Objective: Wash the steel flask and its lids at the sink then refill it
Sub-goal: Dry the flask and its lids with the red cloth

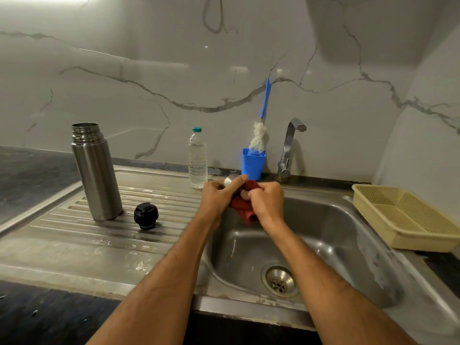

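Note:
The steel flask (95, 171) stands upright and uncapped on the ribbed draining board at the left. Beside it lies the black inner lid (146, 216). Above the far left corner of the sink basin (323, 235), my left hand (219, 194) grips the steel outer lid (230, 180), mostly hidden by my fingers. My right hand (267, 201) grips a red cloth (245, 210) pressed against that lid; the cloth hangs down between both hands.
A clear water bottle (198, 159) with a green cap stands behind my hands. A blue cup (252, 164) holds a bottle brush (261, 125). The tap (288, 148) is at the sink's back, no water running. A beige plastic basket (408, 216) sits right.

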